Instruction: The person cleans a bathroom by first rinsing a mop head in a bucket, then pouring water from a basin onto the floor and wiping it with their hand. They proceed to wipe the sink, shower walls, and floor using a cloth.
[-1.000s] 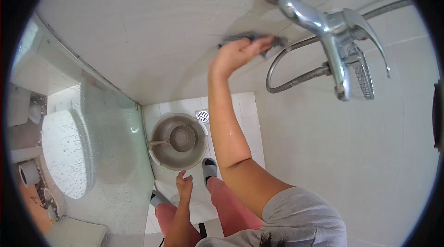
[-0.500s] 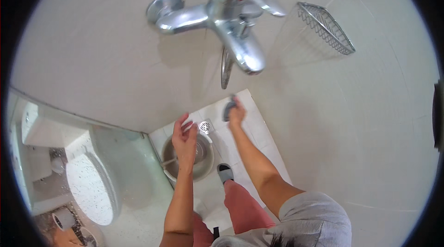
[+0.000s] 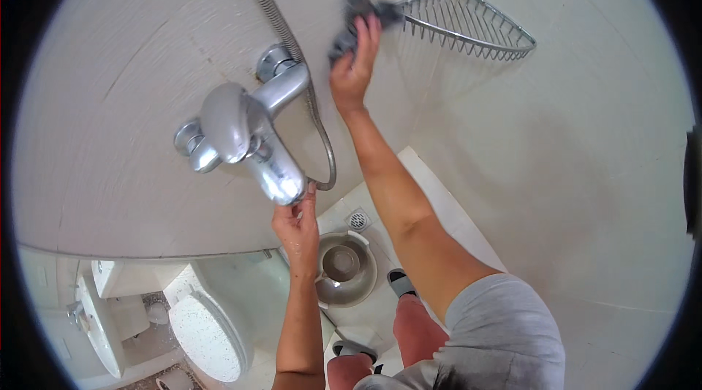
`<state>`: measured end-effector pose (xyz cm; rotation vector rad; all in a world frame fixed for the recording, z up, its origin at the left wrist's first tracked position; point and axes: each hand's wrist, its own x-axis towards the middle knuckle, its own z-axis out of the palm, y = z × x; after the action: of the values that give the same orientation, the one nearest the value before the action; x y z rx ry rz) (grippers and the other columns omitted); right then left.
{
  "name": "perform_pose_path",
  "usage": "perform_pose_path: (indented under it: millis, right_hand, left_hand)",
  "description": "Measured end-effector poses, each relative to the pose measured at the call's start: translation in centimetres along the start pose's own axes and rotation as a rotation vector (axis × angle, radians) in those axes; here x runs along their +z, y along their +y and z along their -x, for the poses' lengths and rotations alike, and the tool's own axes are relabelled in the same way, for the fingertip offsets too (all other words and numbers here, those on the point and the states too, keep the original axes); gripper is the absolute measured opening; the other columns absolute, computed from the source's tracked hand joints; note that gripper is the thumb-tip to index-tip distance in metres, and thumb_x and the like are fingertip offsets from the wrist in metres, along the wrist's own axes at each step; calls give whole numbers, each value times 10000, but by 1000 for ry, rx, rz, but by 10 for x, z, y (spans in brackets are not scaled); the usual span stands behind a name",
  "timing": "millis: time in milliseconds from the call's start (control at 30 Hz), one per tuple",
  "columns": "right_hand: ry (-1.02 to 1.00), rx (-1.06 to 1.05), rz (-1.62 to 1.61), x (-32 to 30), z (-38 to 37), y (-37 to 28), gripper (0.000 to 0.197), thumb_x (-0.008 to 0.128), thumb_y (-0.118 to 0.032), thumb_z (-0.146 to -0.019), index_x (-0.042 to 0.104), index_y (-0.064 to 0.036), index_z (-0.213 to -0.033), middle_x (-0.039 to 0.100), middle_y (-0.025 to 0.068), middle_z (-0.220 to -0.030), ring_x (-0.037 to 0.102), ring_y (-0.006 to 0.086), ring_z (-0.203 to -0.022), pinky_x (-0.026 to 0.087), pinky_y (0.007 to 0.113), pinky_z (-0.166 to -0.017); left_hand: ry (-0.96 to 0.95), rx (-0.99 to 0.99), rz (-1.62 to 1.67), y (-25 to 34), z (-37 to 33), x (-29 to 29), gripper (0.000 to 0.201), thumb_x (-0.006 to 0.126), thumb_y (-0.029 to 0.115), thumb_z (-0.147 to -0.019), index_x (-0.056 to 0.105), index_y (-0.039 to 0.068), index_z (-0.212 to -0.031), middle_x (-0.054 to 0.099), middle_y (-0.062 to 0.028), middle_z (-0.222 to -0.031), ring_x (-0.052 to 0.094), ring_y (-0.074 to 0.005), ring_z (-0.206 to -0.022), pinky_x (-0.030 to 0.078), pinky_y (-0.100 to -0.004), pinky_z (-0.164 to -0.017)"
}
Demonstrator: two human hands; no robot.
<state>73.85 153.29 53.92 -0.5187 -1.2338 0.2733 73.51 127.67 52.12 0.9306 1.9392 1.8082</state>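
My right hand [image 3: 355, 72] is raised to the tiled wall, gripping a dark grey cloth [image 3: 344, 43] that is blurred by motion. The cloth bunches around the fingers just left of the wire corner basket [image 3: 468, 21]. Lower down, my left hand [image 3: 296, 233] has its fingers closed at the tip of the chrome shower faucet's spout [image 3: 278, 174], partly hidden behind it. A ribbed metal shower hose [image 3: 329, 152] loops down beside the spout and passes close to those fingertips.
On the floor below stands a round basin [image 3: 369, 266] with a smaller pot-like vessel [image 3: 341, 263] inside. A floor drain [image 3: 358, 220] lies beside it. At the lower left, beyond a glass panel, are a white toilet [image 3: 208, 335] and a washbasin [image 3: 102, 324].
My right hand has risen from low by the floor to the wall beside the basket, carrying the cloth. My left hand has gone from hanging free to the faucet spout. The view has shifted.
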Motion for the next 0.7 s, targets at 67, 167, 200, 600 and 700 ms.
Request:
perform_pose_path:
  millis: [67, 167, 200, 600, 700]
  right_hand:
    - [150, 222, 144, -29, 47, 60, 529, 379, 11, -779, 372, 22, -1307, 367, 206, -1355, 282, 349, -1309, 190, 418, -1091]
    - [449, 883, 113, -79, 66, 163, 485, 366, -68, -861, 327, 23, -1336, 368, 192, -1361, 370, 306, -1258, 276, 376, -1049]
    - [577, 1213, -75, -90, 54, 183, 476, 375, -111, -891, 311, 9, -1347, 365, 188, -1366, 411, 282, -1230, 307, 360, -1028]
    - [229, 303, 234, -107, 22, 219, 448, 406, -64, -877, 400, -17, -1323, 394, 158, -1368, 350, 281, -1272, 276, 364, -1044]
    - [442, 770, 155, -132, 141, 281, 447, 384, -94, -872, 383, 42, -1297, 422, 195, -1313, 436, 285, -1176, 324, 350, -1002]
  left_hand:
    - [-49, -53, 32, 11, 0, 14, 163, 585, 35, -867, 595, -52, -1005, 632, -104, -1016, 566, -96, -885, 450, -229, -794]
    - [-92, -41, 59, 11, -3, 29, 231, 577, 98, -885, 579, -37, -1072, 614, -75, -1038, 565, -91, -851, 467, -238, -759]
    - [-90, -32, 44, 12, -3, 28, 258, 579, 134, -892, 577, -26, -1095, 609, -53, -1030, 564, -85, -825, 474, -235, -726]
    - [-22, 15, -52, -29, 1, 38, 265, 543, 62, -893, 536, -33, -1140, 609, -166, -1069, 600, -192, -957, 503, -273, -744]
    - [35, 56, -88, -51, 1, 39, 273, 527, 87, -904, 525, -44, -1144, 609, -195, -1062, 625, -238, -926, 517, -309, -746]
